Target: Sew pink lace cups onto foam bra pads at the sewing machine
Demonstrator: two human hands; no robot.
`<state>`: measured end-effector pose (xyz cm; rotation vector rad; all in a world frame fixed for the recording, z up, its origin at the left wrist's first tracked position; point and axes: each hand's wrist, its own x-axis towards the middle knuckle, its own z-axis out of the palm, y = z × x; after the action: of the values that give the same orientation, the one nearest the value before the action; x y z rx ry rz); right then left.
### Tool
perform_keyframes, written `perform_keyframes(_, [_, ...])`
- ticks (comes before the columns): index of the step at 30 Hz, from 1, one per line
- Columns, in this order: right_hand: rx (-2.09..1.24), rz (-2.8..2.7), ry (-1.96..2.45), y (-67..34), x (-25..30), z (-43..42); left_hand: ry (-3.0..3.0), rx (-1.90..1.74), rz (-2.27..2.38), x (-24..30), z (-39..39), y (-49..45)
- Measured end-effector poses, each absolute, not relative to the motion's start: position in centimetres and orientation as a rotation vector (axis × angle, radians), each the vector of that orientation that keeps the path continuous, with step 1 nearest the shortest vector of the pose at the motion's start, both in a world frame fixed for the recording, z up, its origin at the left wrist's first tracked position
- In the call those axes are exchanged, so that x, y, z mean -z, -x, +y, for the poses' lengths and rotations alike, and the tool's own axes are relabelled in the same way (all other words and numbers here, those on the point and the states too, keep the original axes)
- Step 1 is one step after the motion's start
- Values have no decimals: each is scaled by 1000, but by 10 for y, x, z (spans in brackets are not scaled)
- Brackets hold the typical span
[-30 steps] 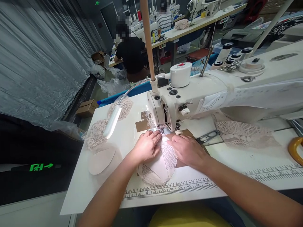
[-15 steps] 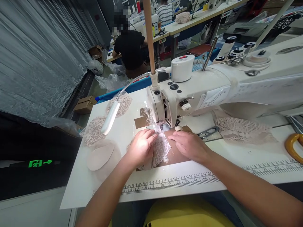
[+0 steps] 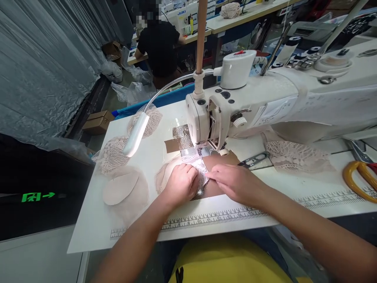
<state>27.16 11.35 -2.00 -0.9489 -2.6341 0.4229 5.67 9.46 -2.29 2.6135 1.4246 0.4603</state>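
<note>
Under the lit needle area of a white sewing machine [image 3: 203, 118] lies a piece of pale lace fabric [image 3: 200, 166]. My left hand [image 3: 182, 182] is curled over the lace with its fingers bent, gripping it just in front of the presser foot. Part of the fabric bulges out to the left of that hand. From the other side, my right hand [image 3: 232, 181] has its fingers pressed together at the lace's right edge. Beneath both hands is brown covering [image 3: 216, 191] on the machine bed. The fingertips partly hide the fabric's folds.
Several lace pieces [image 3: 114, 153] and a round beige cup piece [image 3: 122, 188] lie left on the white table [image 3: 88, 220]. A bendy lamp [image 3: 137, 133] hangs above them. Yellow-handled scissors [image 3: 353, 179] and more lace [image 3: 300, 157] lie right. A co-worker [image 3: 159, 47] sits behind.
My left hand has drawn its fingers into a curl, and the lace has shifted and bunched to the left. My right hand has moved from the brown covering to the lace's edge. The camera view has shifted.
</note>
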Motion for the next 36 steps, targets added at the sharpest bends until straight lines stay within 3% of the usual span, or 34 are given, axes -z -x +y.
perform_keyframes(8, [-188, -2718, 979, -268, 39, 97, -2340, -524, 1414, 17, 94, -47])
perform_keyframes(20, [-219, -2674, 971, -274, 44, 93, -2720, -266, 1250, 21, 84, -57])
perform_keyframes(36, [-291, -2550, 983, -276, 47, 103, -2724, -270, 1312, 24, 78, -66])
